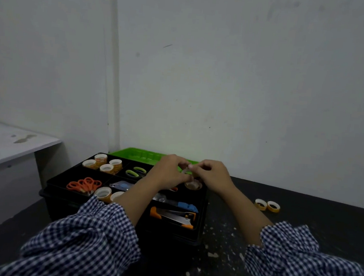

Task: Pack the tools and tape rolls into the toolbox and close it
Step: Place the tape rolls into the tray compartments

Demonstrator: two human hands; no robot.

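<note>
While both arms reach out over the open toolbox, I see the left grip and the right grip meeting fingertip to fingertip above its far right part. Each is narrowed with curled fingers, pinching a small pale piece between them; it is too blurred for me to say what it is. Just below them a clear tape roll lies in the box.

The toolbox sits on the dark bench against the wall, its green lid lying open behind it. In the far left compartment stand four tape rolls. Beside them, to the right, I make out green-handled scissors. The near left compartment holds orange scissors, with two more rolls at its near edge, touching my left sleeve. On the near right lie a blue-handled tool and, in front of it, an orange-handled saw.

Outside the box, two yellow tape rolls lie side by side on the bench, well to the right of the grips. A white shelf runs along the left.
</note>
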